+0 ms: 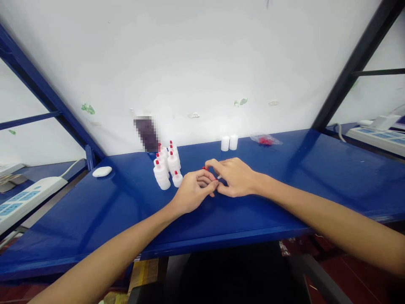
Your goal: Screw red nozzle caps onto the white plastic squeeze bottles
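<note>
Your left hand [196, 190] and right hand [236, 177] pinched small red plastic pieces [216, 180], seemingly; white red-tipped bottles [162, 175] stood left of your grip.

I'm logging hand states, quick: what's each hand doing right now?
Left hand: fingers curled, small red piece at the thumb tip; grip unclear.
Right hand: fingers bent, small white piece between them; grip unclear.

Blue table [268, 169] with red-capped white bottles [173, 164].
</note>
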Available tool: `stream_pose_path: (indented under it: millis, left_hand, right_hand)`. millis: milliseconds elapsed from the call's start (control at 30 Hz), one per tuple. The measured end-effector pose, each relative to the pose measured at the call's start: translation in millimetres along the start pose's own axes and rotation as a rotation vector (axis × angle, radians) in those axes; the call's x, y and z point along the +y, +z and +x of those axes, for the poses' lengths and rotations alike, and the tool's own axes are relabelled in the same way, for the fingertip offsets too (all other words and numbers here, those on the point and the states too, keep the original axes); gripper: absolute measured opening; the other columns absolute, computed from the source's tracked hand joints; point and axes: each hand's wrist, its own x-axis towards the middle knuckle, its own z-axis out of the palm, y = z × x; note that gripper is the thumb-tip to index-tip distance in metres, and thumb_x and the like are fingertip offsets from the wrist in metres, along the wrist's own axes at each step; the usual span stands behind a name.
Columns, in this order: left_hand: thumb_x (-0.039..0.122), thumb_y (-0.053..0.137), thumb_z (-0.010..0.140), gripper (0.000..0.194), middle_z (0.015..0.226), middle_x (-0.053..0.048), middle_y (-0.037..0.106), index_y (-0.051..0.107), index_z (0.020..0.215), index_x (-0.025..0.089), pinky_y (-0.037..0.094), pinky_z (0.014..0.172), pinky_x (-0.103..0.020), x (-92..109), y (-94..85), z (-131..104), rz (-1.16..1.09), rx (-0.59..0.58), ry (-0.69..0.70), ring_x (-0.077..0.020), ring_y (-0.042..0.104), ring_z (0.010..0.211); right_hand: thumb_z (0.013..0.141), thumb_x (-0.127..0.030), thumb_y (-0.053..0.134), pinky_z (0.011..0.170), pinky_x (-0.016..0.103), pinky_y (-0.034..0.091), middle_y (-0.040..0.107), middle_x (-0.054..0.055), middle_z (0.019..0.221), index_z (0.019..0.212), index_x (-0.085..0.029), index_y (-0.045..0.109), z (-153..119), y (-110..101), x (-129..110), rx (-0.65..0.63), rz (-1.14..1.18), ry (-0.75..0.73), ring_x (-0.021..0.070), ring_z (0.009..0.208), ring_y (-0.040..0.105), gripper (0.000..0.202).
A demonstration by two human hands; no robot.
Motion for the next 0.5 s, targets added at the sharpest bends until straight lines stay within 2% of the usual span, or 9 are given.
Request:
stream_pose_path:
  millis: [100, 267, 400, 500]
  left_hand:
    - [0.027, 0.064, 0.083, 0.015, 0.072, -0.003, 0.067, 0.060, 0.080, 0.013, 0.050, 0.057, -0.020, -2.3, -0.8, 0.5, -0.010, -0.011, -0.016, -0.0093, 0.063, 0.056]
    - [0.030, 0.062, 0.084, 0.018, 0.055, 0.003, 0.058, 0.059, 0.079, 0.013, 0.042, 0.044, -0.016, -4.1, -0.4, 0.2, 0.018, -0.010, -0.088, -0.0070, 0.054, 0.042]
    - [0.039, 0.052, 0.090, 0.029, 0.049, 0.005, 0.054, 0.056, 0.076, 0.014, 0.035, 0.036, -0.016, -2.6, 1.0, -1.6, 0.038, -0.017, -0.107, -0.0070, 0.049, 0.034]
    - [0.039, 0.042, 0.094, 0.028, 0.050, 0.005, 0.053, 0.055, 0.084, 0.015, 0.035, 0.035, -0.017, -1.9, 2.3, -5.0, 0.049, -0.049, -0.060, -0.0082, 0.049, 0.032]
  right_hand:
    - [0.077, -0.034, 0.048, 0.062, 0.031, 0.032, 0.069, 0.005, 0.077, 0.121, -0.016, 0.044, 1.5, 0.8, -4.1, -0.008, -0.124, -0.034, 0.0215, 0.064, 0.058, 0.047]
    - [0.082, -0.037, 0.047, 0.060, 0.032, 0.030, 0.070, 0.008, 0.078, 0.118, -0.014, 0.047, 3.3, 3.0, -8.9, -0.026, -0.218, -0.093, 0.0224, 0.063, 0.059, 0.043]
    - [0.086, -0.029, 0.040, 0.057, 0.030, 0.031, 0.072, 0.008, 0.086, 0.123, -0.014, 0.042, 1.8, 6.4, -8.0, -0.036, -0.135, -0.091, 0.0212, 0.065, 0.060, 0.040]
    - [0.087, -0.024, 0.036, 0.057, 0.028, 0.034, 0.071, 0.006, 0.082, 0.125, -0.015, 0.039, -0.7, 7.7, -5.6, -0.020, -0.003, -0.046, 0.0197, 0.063, 0.060, 0.039]
